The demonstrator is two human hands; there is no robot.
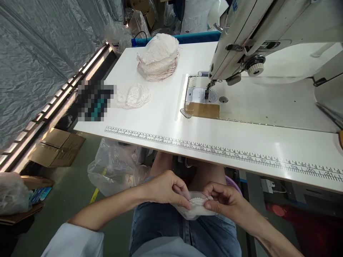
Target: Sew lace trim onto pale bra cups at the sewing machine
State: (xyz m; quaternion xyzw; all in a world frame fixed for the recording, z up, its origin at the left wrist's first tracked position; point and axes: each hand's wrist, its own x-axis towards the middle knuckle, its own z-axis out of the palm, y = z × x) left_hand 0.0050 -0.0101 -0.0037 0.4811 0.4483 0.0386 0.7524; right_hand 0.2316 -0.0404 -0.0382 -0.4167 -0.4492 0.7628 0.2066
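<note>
Both hands are low over my lap, below the table's front edge. My left hand (167, 189) pinches the left side of a small white lace fabric piece (197, 208), fingers closed on it. My right hand (226, 200) pinches its right side, thumb and fingers pressed together. The piece rests on my blue jeans (166, 228). On the white table (166, 121), a stack of similar white lace pieces (158, 57) lies at the back, and a single lace piece (132, 95) lies nearer the left edge.
A white sewing machine (257, 39) stands on the right, its needle (207, 91) over a metal plate. A printed ruler (222, 151) runs along the table's front. A clear plastic bag (115, 169) and cardboard boxes (56, 146) lie on the floor to the left.
</note>
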